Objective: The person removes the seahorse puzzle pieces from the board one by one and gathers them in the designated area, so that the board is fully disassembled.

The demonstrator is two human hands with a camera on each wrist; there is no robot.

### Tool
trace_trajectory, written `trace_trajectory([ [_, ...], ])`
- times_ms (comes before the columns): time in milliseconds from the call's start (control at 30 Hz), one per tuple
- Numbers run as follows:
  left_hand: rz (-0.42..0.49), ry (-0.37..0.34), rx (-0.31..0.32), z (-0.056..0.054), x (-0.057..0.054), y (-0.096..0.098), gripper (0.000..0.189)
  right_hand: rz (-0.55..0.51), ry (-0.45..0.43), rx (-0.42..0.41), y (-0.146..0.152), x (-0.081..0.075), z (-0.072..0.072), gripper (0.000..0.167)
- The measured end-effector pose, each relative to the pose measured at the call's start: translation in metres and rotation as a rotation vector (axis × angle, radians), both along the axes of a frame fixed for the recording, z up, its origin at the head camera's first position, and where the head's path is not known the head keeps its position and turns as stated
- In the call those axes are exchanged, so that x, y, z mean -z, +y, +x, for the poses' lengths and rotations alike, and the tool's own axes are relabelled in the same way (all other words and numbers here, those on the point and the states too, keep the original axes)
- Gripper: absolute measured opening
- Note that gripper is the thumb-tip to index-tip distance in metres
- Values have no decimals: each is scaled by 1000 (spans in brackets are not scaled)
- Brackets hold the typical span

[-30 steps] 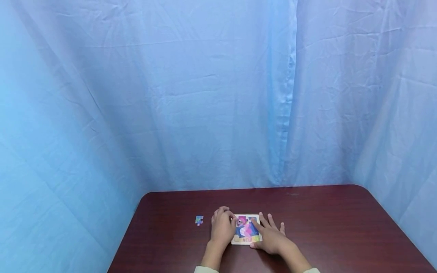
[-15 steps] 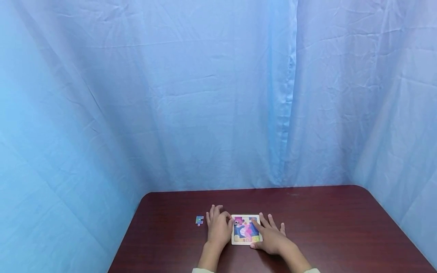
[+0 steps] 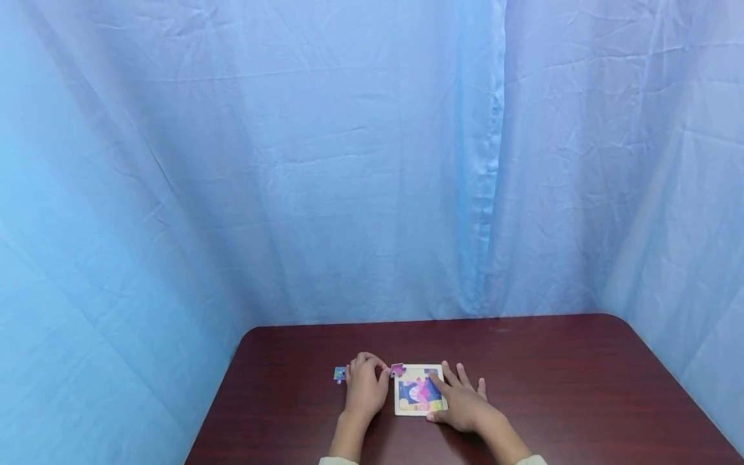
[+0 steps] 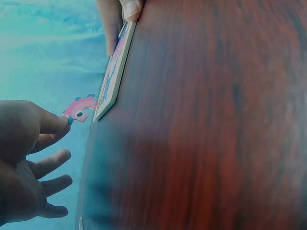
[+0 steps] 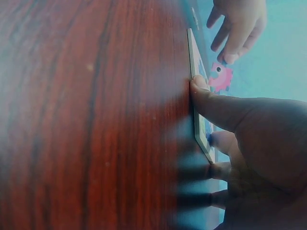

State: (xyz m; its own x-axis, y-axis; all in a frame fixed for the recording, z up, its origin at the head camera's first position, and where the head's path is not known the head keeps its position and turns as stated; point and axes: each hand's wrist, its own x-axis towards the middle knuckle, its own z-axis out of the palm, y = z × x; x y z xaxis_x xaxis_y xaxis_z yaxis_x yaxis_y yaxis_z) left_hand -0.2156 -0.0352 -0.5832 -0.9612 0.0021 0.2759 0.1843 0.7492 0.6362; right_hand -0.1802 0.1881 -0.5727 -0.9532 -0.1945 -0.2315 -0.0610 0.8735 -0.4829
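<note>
My left hand [image 3: 366, 387] pinches a pink jigsaw piece [image 4: 80, 108] with a printed eye, between thumb and index finger. The other fingers spread loosely in the left wrist view. The piece is raised at the far left corner of a small square puzzle board [image 3: 413, 414] with a pale rim. Pieces with a pink, white and blue picture fill the board's nearer part; pale base shows along its far part. My right hand [image 3: 459, 407] steadies the board, thumb at its near edge and index finger on a piece at the upper right. Its other fingers lie outstretched beyond the right rim.
A blue-green jigsaw piece [image 3: 339, 373] lies on the dark red wooden table [image 3: 558, 381], left of my left hand and partly covered by it. Light blue curtains [image 3: 372, 194] surround the table's back and sides.
My left hand has shifted left, lifting the pink eye piece out of the board and exposing the pale base. The right hand has stayed in place.
</note>
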Motion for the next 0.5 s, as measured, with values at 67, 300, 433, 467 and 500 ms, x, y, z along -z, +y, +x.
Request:
trace_trajectory([
  [67, 7, 1, 5, -1, 0, -2, 14, -2, -1, 0, 0, -1, 0, 91],
  [300, -4, -2, -21, 2, -3, -10, 15, -5, 0, -3, 0, -1, 1, 90],
  [433, -11, -2, -50, 2, -5, -15, 15, -2, -3, -2, 0, -1, 1, 90],
  [467, -11, -2, -55, 2, -5, -17, 15, 1, -5, -2, 0, 0, 1, 91],
  [500, -9, 0, -60, 2, -6, -19, 15, 3, -6, -2, 0, 0, 0, 91],
])
